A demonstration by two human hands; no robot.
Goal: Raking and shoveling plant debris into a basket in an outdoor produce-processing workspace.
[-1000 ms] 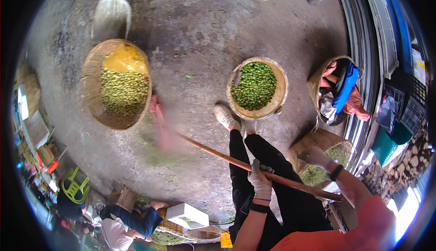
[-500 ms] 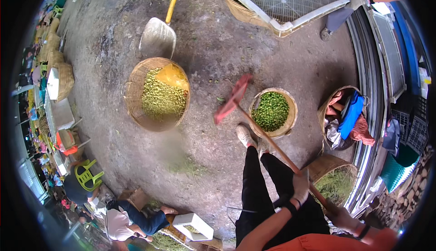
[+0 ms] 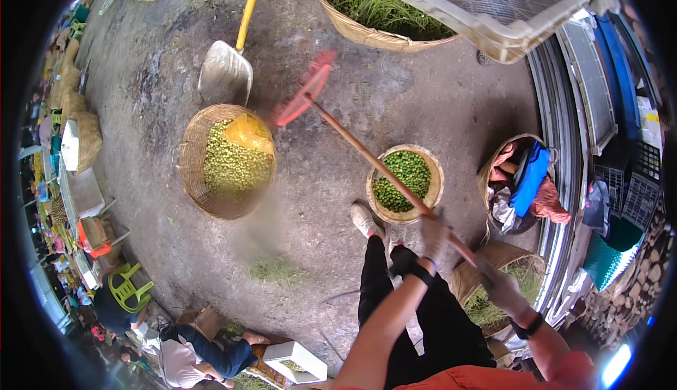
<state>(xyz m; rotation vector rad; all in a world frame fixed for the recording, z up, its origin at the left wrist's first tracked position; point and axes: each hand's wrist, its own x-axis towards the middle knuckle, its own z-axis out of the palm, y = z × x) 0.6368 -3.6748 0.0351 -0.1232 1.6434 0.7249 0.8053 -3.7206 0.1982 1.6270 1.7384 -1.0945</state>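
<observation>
Basket (image 3: 436, 182) of green fruit (image 3: 409, 168), larger basket (image 3: 192, 164) of yellowish fruit (image 3: 229, 164), rake (image 3: 363, 151)

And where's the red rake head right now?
In the head view, the red rake head is above and left of the picture's middle. It's right of the shovel's blade and above and right of the bigger basket with the yellow bag.

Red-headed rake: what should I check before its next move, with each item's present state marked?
1. Left hand gripping the rake handle: ok.
2. Right hand gripping nearer the handle's end: ok.
3. Red rake head apart from the shovel blade: ok, floor shows between them.
4. Handle clear of the basket of green produce: cannot tell; it crosses over it in this view.
5. Rake head touching the floor: cannot tell, motion blurs it.
</observation>
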